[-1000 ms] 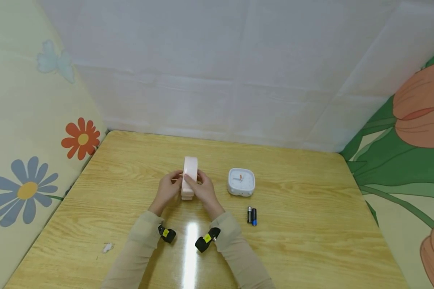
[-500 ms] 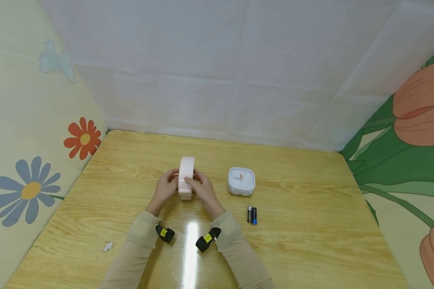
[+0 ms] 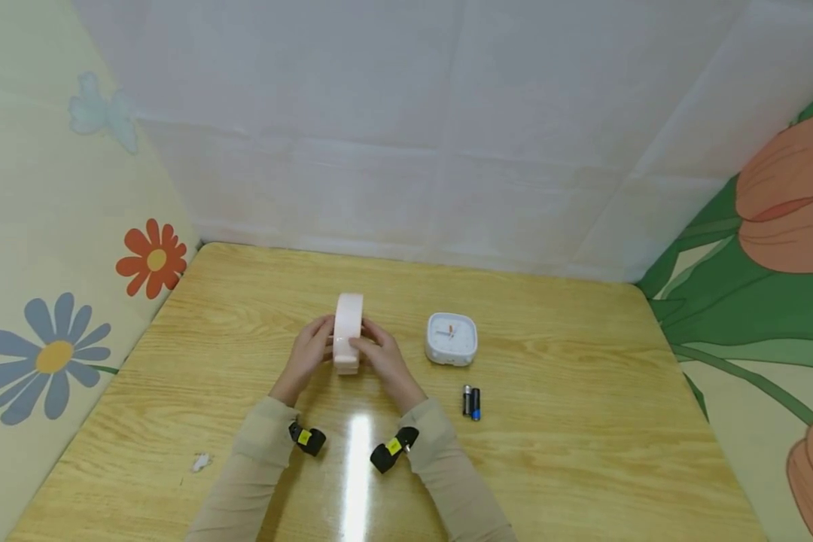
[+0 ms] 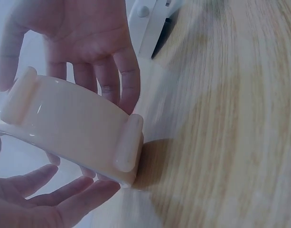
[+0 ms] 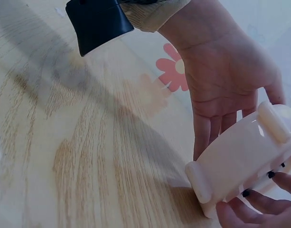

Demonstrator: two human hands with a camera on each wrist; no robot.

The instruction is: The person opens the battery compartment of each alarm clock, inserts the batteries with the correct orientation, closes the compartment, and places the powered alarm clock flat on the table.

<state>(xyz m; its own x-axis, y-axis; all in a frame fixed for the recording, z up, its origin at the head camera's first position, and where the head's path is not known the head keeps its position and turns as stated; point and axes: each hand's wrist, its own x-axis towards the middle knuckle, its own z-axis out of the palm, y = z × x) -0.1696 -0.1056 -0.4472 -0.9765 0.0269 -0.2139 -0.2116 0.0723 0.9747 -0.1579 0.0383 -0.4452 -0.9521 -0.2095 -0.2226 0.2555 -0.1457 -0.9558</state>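
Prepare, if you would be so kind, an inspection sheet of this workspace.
Surface: wood-grain table, with a glare streak near the person.
Job's things: pale pink object, held; white clock to its right; two batteries lying side by side, nearer the person than the clock.
Clutter: small white patch at the table's near left; scrap or mark, cannot tell.
Hands: left hand and right hand hold the pale pink object from opposite sides.
Cables: nothing seen.
Surroundings: pale backdrop behind, floral panels at left and right.
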